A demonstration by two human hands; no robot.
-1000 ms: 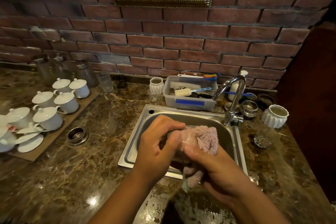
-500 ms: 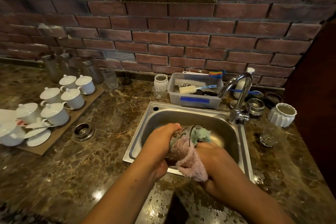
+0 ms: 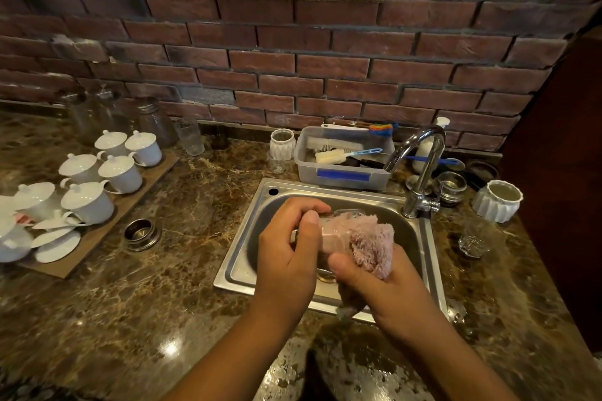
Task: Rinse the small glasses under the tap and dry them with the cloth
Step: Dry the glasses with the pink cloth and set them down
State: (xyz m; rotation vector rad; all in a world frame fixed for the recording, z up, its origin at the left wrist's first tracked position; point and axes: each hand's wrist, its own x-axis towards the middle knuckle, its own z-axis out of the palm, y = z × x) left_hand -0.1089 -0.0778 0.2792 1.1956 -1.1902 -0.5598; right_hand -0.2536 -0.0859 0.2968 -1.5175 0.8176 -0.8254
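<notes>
Over the steel sink [image 3: 426, 257] my left hand [image 3: 286, 254] grips a small clear glass [image 3: 332, 234], thumb across its side. My right hand [image 3: 381, 283] holds a fluffy pink cloth [image 3: 371, 244] that is pushed into and around the glass's right end. A second small glass [image 3: 474, 238] stands on the counter right of the sink. The chrome tap [image 3: 420, 166] arches over the sink's back right corner; no water shows running from it.
A clear tub of brushes [image 3: 342, 169] sits behind the sink. White lidded cups on a board [image 3: 107, 172] fill the left counter, with a metal ring [image 3: 141, 233] beside them. White ribbed pots [image 3: 496, 200], a metal strainer [image 3: 451, 185] and glass jars [image 3: 153, 120] line the wall.
The pink cloth has shifted up to cover the glass's right end, hiding the green part seen earlier. Both hands stay over the sink, the glass turned between them.
</notes>
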